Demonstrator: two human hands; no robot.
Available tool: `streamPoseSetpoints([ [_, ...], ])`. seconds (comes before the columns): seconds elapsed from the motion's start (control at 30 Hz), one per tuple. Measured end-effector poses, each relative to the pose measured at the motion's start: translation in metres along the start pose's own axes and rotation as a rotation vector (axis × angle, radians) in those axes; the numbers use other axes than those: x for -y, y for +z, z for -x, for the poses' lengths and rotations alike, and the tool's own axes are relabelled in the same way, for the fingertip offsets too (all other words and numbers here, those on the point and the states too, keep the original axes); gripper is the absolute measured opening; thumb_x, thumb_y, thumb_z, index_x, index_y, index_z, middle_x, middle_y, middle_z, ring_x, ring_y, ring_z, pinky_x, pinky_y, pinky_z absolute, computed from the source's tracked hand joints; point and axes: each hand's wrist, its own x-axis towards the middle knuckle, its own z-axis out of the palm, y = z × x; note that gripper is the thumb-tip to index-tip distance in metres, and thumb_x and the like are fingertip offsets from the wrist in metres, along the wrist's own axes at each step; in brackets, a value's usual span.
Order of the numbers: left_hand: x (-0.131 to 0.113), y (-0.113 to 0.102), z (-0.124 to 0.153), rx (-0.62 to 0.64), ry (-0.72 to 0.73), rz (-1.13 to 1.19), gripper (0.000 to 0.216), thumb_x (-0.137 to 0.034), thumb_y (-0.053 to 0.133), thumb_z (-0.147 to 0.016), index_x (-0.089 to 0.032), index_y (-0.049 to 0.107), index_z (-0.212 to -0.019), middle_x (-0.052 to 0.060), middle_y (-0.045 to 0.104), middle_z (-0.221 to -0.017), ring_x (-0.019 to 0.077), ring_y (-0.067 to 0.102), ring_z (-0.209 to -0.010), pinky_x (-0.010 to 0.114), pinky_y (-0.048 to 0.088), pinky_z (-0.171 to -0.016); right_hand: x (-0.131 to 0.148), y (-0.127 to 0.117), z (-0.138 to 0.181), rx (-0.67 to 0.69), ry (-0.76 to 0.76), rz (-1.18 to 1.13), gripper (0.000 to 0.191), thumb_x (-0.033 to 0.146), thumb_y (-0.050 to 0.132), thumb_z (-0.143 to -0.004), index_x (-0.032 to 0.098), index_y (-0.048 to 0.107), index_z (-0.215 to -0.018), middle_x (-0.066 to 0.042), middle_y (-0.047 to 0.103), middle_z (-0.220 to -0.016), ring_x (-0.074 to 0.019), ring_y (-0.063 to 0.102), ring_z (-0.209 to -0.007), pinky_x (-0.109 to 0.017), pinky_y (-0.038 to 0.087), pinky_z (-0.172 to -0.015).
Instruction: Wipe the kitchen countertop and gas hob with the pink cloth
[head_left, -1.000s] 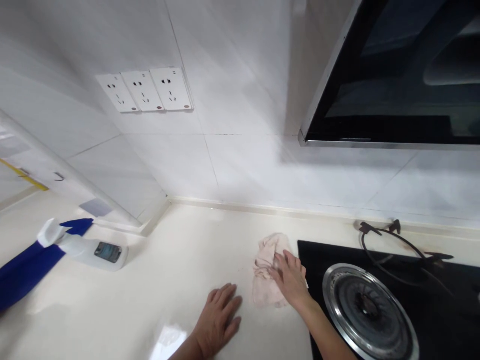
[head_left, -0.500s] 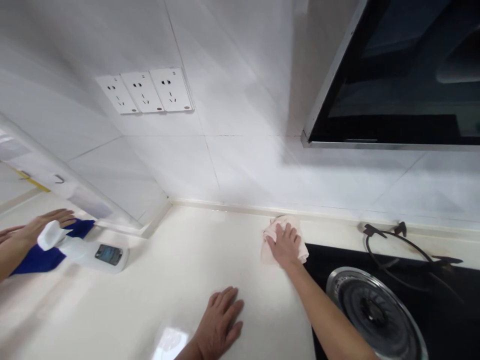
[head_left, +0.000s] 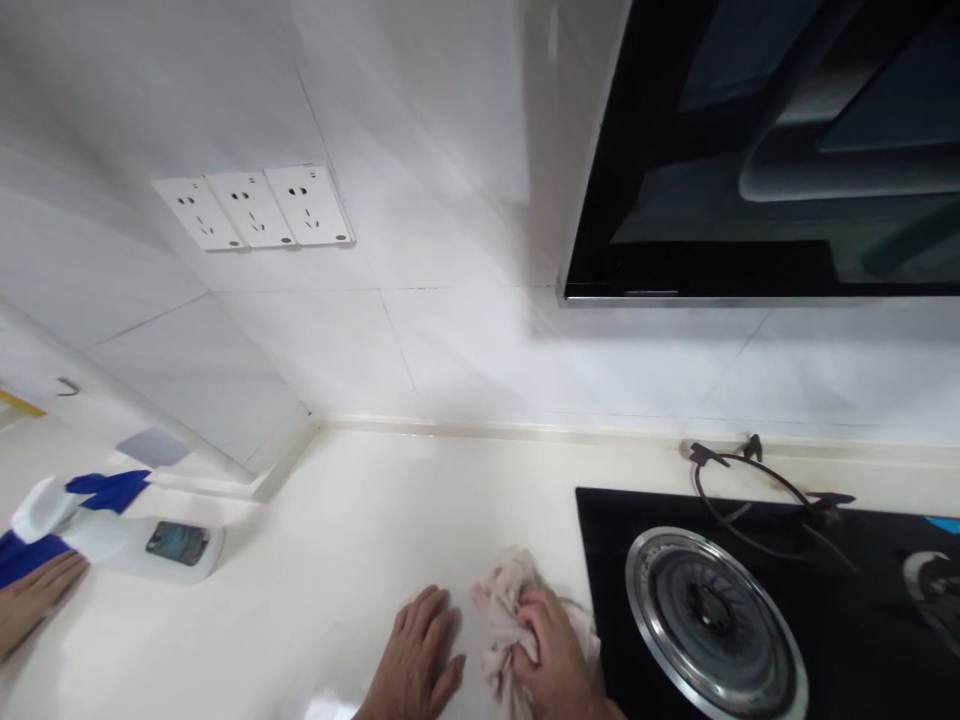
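A crumpled pale pink cloth (head_left: 504, 630) is bunched in my right hand (head_left: 553, 650), whose fingers curl into its folds. It rests on the white countertop (head_left: 360, 520), just left of the black stove's edge. My left hand (head_left: 415, 655) lies on the counter to the left of the cloth, fingers stretched and the thumb apart, holding nothing. The black gas stove (head_left: 600, 560) with its round metal burner (head_left: 712, 620) is right of my right hand.
At the left, a white spray bottle (head_left: 142, 545) lies on its side by a blue cloth (head_left: 112, 490). Another person's hand (head_left: 41, 600) is there. A pot-support ring (head_left: 750, 460) leans at the stove's back. A dark range hood (head_left: 750, 220) juts out above; sockets (head_left: 255, 210) are on the wall.
My right hand has drawn the cloth from the wall edge toward me and bunched it up. The other person's hand has moved lower. The view has shifted right.
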Motion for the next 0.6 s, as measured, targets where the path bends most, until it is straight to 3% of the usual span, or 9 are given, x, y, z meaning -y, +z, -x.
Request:
streamPoseSetpoints([
  [0.13,-0.001,-0.003,-0.003,-0.008,0.01,-0.015,0.041,-0.037,0.067,-0.091,-0.022,0.06,-0.129,0.013,0.065,-0.137,0.0277,0.057,-0.133,0.044,0.055,-0.103,-0.027,-0.054,-0.037,-0.23,0.157,0.038,0.015,0.023,0.058,-0.086,0.025,0.058,-0.101,-0.008,0.065,-0.111,-0.0234,0.063,-0.106,-0.039,0.053,-0.093],
  [0.2,-0.002,-0.006,-0.005,-0.004,0.013,-0.022,0.041,-0.037,0.067,-0.091,-0.022,0.06,-0.129,0.013,0.066,-0.136,0.0276,0.058,-0.132,0.044,0.056,-0.102,-0.048,-0.085,-0.066,-0.287,0.186,0.14,0.022,0.036,0.059,-0.089,0.023,0.061,-0.107,-0.012,0.064,-0.117,-0.0283,0.06,-0.113,-0.047,0.05,-0.101],
  [0.3,-0.004,-0.009,-0.007,0.001,0.011,-0.014,0.039,-0.036,0.066,-0.091,-0.022,0.06,-0.127,0.013,0.066,-0.135,0.0273,0.059,-0.131,0.044,0.057,-0.102,-0.084,-0.114,-0.107,-0.16,0.444,0.454,0.052,0.049,0.05,-0.093,0.021,0.057,-0.137,-0.018,0.055,-0.142,-0.0369,0.052,-0.128,-0.058,0.044,-0.105],
  [0.4,-0.003,-0.008,-0.007,0.009,-0.003,-0.006,0.037,-0.036,0.065,-0.092,-0.023,0.06,-0.127,0.013,0.066,-0.135,0.0276,0.06,-0.13,0.045,0.057,-0.102,-0.11,-0.112,-0.135,0.09,0.699,0.715,0.06,0.053,0.045,-0.097,0.029,0.049,-0.152,-0.016,0.038,-0.162,-0.0448,0.037,-0.144,-0.064,0.034,-0.109],
  [0.5,-0.002,-0.006,-0.006,0.014,-0.012,-0.001,0.038,-0.037,0.065,-0.092,-0.024,0.06,-0.127,0.013,0.067,-0.136,0.0281,0.06,-0.13,0.045,0.057,-0.101,-0.116,-0.093,-0.145,0.139,0.699,0.781,0.063,0.055,0.044,-0.099,0.026,0.048,-0.155,-0.019,0.031,-0.167,-0.0485,0.021,-0.152,-0.066,0.022,-0.115],
  [0.6,-0.002,-0.005,-0.005,0.016,-0.011,0.002,0.039,-0.038,0.066,-0.091,-0.023,0.061,-0.127,0.013,0.067,-0.136,0.0278,0.059,-0.13,0.045,0.056,-0.102,-0.105,-0.077,-0.136,0.169,0.639,0.814,0.065,0.052,0.044,-0.1,0.022,0.043,-0.158,-0.021,0.028,-0.169,-0.0475,0.013,-0.156,-0.065,0.015,-0.119],
])
